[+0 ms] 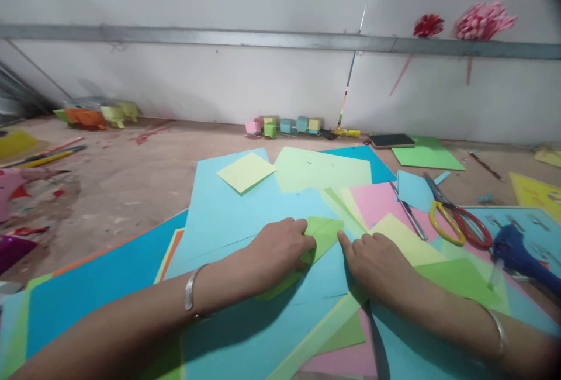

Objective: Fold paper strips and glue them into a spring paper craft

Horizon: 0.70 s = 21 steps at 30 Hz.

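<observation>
A light green sheet of folded paper (323, 234) lies on a large light blue sheet (228, 216) in front of me. My left hand (280, 251), fingers curled down, holds the paper's left part and hides much of it. At its right corner, the forefinger of my right hand (372, 257) touches the paper, while the other fingers are bent in and the thumb is hidden. A pale yellow square of paper (246, 173) rests on the blue sheet beyond my left hand.
Scissors (456, 219), a metal pen-like tool (408, 211) and a blue glue gun (521, 254) lie to the right among coloured papers. Along the wall stand small folded paper blocks (287, 126) and a phone (391, 141). A pink glue gun (13, 187) is at far left.
</observation>
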{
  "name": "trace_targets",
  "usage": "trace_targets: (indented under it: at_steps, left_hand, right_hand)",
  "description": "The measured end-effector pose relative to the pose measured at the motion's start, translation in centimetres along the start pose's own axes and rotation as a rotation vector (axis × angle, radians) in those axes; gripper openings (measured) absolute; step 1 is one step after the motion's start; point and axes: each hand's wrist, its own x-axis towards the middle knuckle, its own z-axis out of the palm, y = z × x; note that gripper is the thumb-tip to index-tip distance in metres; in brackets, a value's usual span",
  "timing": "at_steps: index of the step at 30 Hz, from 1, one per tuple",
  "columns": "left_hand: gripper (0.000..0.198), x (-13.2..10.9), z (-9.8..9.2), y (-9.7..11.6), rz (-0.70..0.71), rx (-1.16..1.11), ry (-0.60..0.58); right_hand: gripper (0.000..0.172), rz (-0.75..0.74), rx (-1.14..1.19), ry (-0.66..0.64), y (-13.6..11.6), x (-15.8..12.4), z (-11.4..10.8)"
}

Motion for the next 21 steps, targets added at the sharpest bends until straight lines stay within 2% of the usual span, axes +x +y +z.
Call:
trace_targets:
  at_steps: [3,6,8,10,12,16,21]
  left_hand:
    - [0.007,0.0,-0.3,0.1,-0.003,-0.01,-0.007]
    - [0.008,-0.1,-0.7,0.2,-0.001,-0.012,-0.008]
    - [0.01,-0.1,-0.9,0.3,-0.009,-0.003,-0.019]
    - [0.012,-0.1,-1.1,0.4,-0.016,0.011,-0.035]
    - [0.019,-0.1,-1.2,0.3,-0.018,0.02,-0.062]
    - [0.035,-0.4,-1.4,0.1,0.023,0.013,-0.09]
    - [0.048,-1.0,-1.7,-0.4,0.076,0.003,-0.092]
  right_hand:
    - [0.033,0.074,-0.018,0.007,1.0,0.4,-0.3]
    - [0.033,0.125,-0.041,0.032,1.4,0.4,-0.6]
    - [0.039,0.068,-0.03,0.079,1.3,0.3,-0.7]
    - [0.046,-0.049,0.005,0.117,0.9,0.2,-0.7]
    - [0.049,-0.134,0.037,0.101,0.7,0.1,-0.5]
    - [0.052,-0.159,0.049,0.031,0.6,0.2,0.1]
    - [0.05,-0.173,0.06,0.116,0.7,0.2,0.9]
